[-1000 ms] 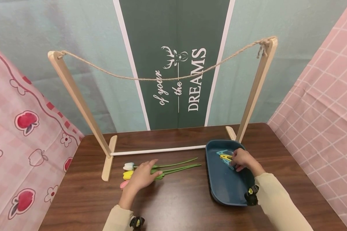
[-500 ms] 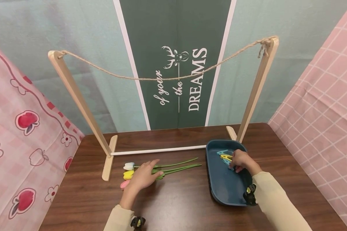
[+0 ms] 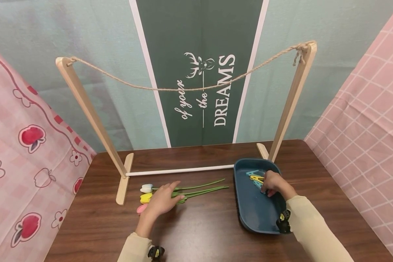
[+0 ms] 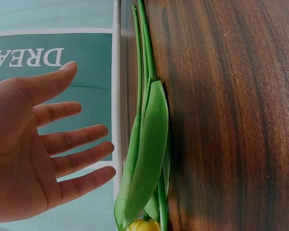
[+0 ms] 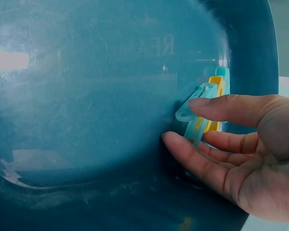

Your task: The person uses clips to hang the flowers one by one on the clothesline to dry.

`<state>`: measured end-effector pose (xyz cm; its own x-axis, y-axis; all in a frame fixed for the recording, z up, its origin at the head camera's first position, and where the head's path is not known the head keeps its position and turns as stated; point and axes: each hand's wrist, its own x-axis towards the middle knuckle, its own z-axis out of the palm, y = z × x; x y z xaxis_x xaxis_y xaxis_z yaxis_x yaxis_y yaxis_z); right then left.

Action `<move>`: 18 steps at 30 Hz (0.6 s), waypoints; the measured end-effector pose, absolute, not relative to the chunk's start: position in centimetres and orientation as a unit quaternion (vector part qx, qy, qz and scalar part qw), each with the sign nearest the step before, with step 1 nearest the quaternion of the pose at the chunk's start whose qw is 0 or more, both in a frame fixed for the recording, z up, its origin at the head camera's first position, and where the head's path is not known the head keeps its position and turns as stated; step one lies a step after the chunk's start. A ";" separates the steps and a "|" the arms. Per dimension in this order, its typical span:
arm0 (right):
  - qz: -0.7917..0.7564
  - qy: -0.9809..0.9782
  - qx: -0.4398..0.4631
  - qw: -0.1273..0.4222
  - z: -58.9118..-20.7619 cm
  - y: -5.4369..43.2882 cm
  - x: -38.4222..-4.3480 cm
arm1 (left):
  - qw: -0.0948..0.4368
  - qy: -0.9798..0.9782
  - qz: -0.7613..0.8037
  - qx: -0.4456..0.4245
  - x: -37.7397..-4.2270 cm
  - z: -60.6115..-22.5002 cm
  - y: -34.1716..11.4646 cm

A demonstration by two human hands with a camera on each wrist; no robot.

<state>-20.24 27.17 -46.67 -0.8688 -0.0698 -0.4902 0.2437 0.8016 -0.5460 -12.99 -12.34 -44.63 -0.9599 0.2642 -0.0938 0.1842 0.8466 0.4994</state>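
My right hand (image 3: 276, 182) reaches into a dark blue plastic basin (image 3: 253, 222). In the right wrist view, its thumb and fingers are around the nearest light blue clothespin (image 5: 202, 94), thumb on one handle and fingers by the other. Beside this one lie a yellow clothespin (image 5: 215, 81) and another blue clothespin (image 5: 223, 73). My left hand (image 3: 162, 199), fingers spread and relaxed, is over several artificial tulips lying on the table. A white tulip (image 3: 146, 188), a yellow tulip (image 3: 146, 198) and a pink tulip (image 3: 141, 209) show, their green stems (image 3: 206, 190) pointing right.
A wooden stand rises behind, with a left post (image 3: 88, 112), a right post (image 3: 293, 102) and a white crossbar (image 3: 183, 170) low between them. A sagging twine rope (image 3: 170, 89) joins the post tops. The brown wooden table (image 3: 203, 233) meets curtains on three sides.
My right hand has shifted very slightly among the clothespins in the basin. My left hand and the tulips keep their places.
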 end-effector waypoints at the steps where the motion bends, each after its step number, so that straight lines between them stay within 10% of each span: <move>1: -0.312 0.915 0.047 0.252 -46.7 27.2 -20.3 | 0.080 0.957 0.252 0.116 -13.0 -44.7 -12.4; 18: -0.321 0.909 0.048 0.262 -45.8 27.5 -20.4 | 0.085 0.956 0.260 0.107 -12.8 -44.8 -12.4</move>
